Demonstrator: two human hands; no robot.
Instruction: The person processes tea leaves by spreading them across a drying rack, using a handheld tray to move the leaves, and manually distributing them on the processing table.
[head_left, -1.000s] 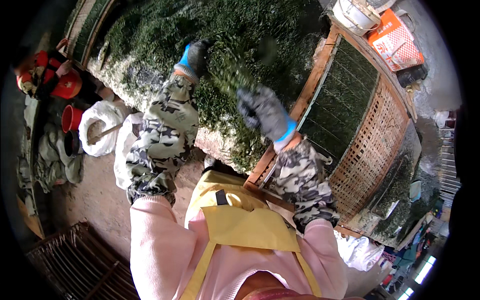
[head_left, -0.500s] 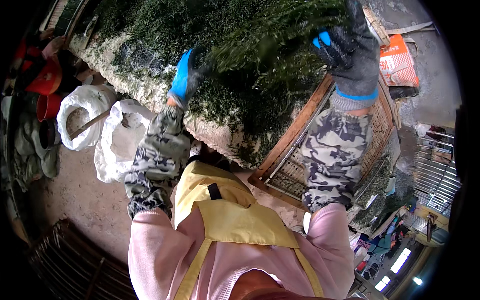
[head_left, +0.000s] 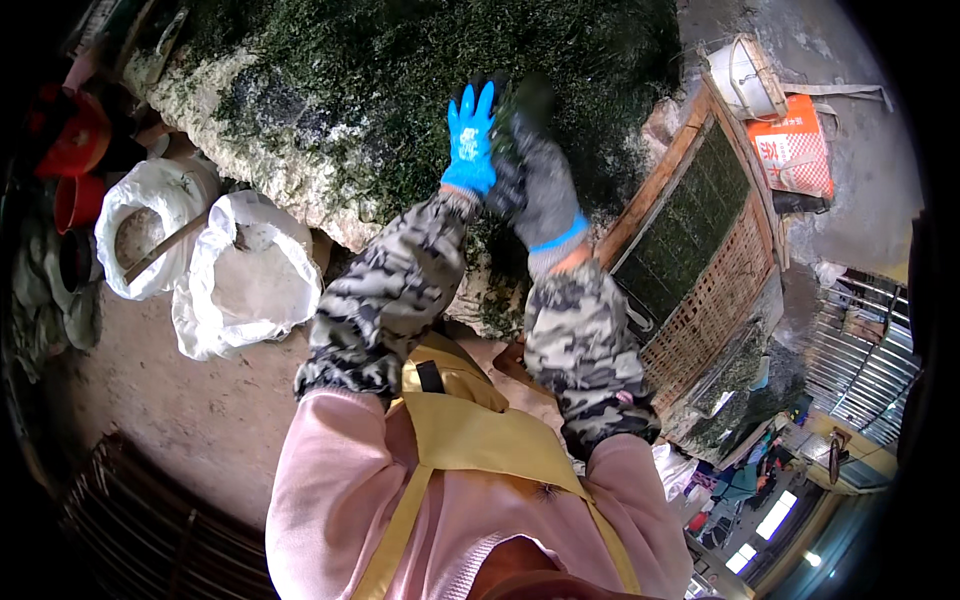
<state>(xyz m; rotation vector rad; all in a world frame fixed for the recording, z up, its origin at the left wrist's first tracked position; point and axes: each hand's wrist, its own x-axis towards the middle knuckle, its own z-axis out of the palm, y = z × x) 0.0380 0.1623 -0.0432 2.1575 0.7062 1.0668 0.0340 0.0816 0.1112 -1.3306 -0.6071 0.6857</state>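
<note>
A broad heap of small, dark green leafy strands (head_left: 390, 120) lies in front of me. On top of it my left hand (head_left: 470, 140), in a blue and black glove, is back up with fingers stretched out, touching the leaves. Close on its right is my right hand (head_left: 535, 180), wearing a grey glove with a blue cuff band; its fingers are smeared by motion, so whether they grip any leaves cannot be made out. To the right leans a wood-framed woven screen (head_left: 700, 320), its upper part covered by a flat dark green layer (head_left: 685, 235).
Two white-lined containers (head_left: 245, 275) stand at left, with a stick across one, near red buckets (head_left: 75, 205). A pale rough edge (head_left: 300, 190) borders the heap. At far right are a white bucket (head_left: 740, 80) and an orange bag (head_left: 795, 150); dark slats (head_left: 150, 510) lie lower left.
My right hand has come left and nearer, off the screen's side, to beside my left hand. My left hand has moved right. Loose strands between them are down, and the screen's green layer is uncovered.
</note>
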